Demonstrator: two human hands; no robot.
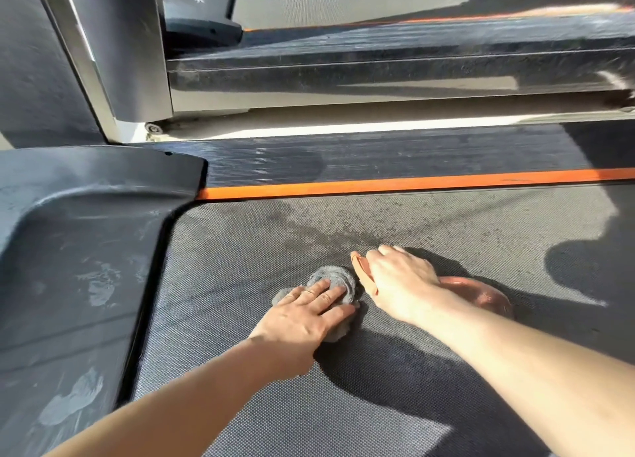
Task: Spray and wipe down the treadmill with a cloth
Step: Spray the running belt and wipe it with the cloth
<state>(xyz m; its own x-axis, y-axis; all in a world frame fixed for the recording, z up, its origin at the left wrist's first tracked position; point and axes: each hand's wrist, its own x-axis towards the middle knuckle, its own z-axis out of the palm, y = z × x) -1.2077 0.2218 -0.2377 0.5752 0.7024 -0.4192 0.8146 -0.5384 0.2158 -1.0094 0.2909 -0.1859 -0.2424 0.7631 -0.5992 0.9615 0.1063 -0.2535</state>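
L hand [305,315] presses cloth [338,279]; R hand [398,278] holds spray bottle [481,297].

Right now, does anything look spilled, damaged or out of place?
Nothing damaged. A dark speckled wet patch lies on the belt beyond the cloth, probably spray. Pale smears mark the black cover at left. The right hand holds the orange bottle.

cloth [335,284] grey | belt [275,405] grey, dotted weave | stripe [412,183] orange
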